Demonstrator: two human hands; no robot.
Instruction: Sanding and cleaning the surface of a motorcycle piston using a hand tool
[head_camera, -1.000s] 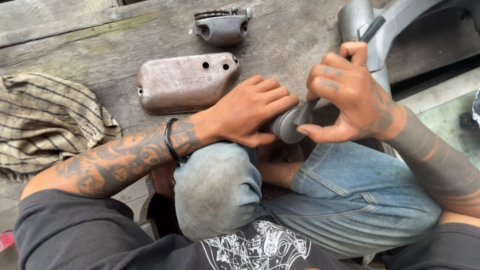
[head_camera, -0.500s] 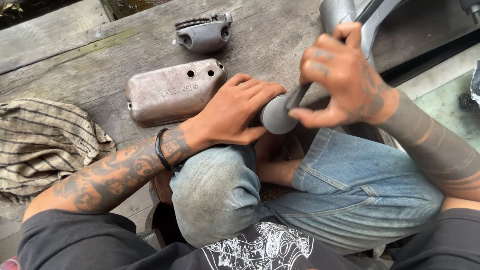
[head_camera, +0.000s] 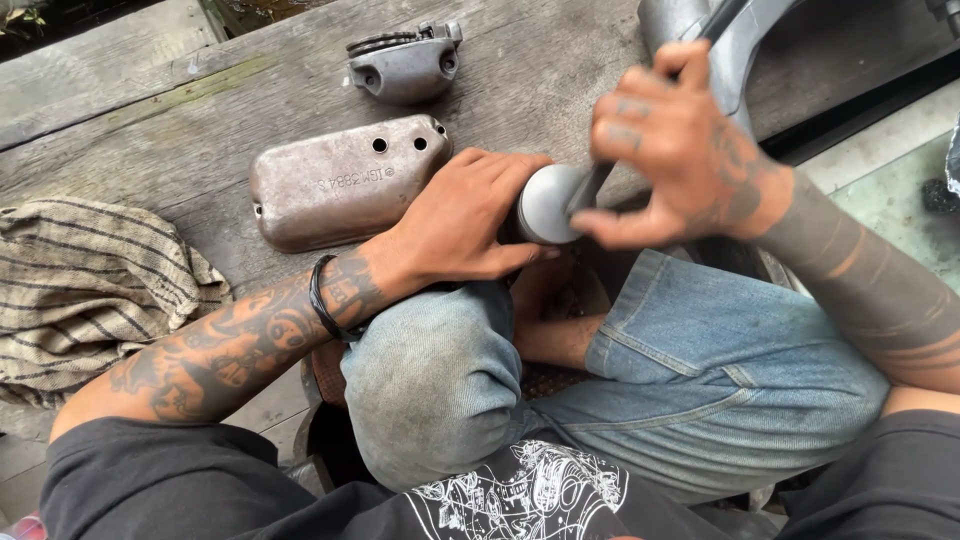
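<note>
My left hand (head_camera: 468, 215) wraps around a round grey metal part (head_camera: 545, 204) and holds it just above my knees. My right hand (head_camera: 675, 150) grips a thin dark tool (head_camera: 590, 185) whose tip rests on the face of that part; the hand is slightly blurred. Both forearms are tattooed, and a black band sits on my left wrist. I sit with knees bent in blue jeans at the edge of a worn wooden surface (head_camera: 560, 70).
A rusty oblong metal cover (head_camera: 340, 180) with holes lies left of my left hand. A smaller grey metal casting (head_camera: 405, 62) sits farther back. A striped cloth (head_camera: 85, 285) lies at the left. A grey curved metal piece (head_camera: 700, 30) stands at the top right.
My right hand has lifted and shifted up over the round part, with the tool now angled onto its face. The left hand keeps its hold; the view has moved slightly.
</note>
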